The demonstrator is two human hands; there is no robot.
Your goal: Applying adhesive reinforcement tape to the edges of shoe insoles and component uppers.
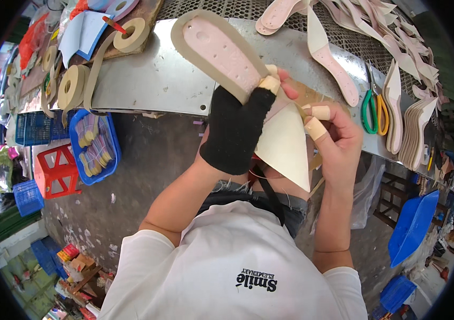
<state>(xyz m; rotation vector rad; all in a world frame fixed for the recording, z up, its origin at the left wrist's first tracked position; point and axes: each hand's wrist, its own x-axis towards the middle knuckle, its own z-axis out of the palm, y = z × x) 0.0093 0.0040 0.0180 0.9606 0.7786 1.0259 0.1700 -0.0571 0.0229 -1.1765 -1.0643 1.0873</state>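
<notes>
My left hand, in a black fingerless glove, is closed around the middle of a shoe insole. The insole's pink, dimpled heel end points up and left, with a tan strip around its rim. Its cream pointed toe end hangs down between my hands. At the insole's right edge, my right hand pinches what looks like the tan strip between thumb and forefinger. Tape wraps several fingertips. The exact grip is partly hidden by those fingers.
Rolls of tan tape sit on the metal table at left. Green-handled scissors and orange-handled ones lie right, beside stacked insoles. More insoles lie behind. A blue basket stands below left.
</notes>
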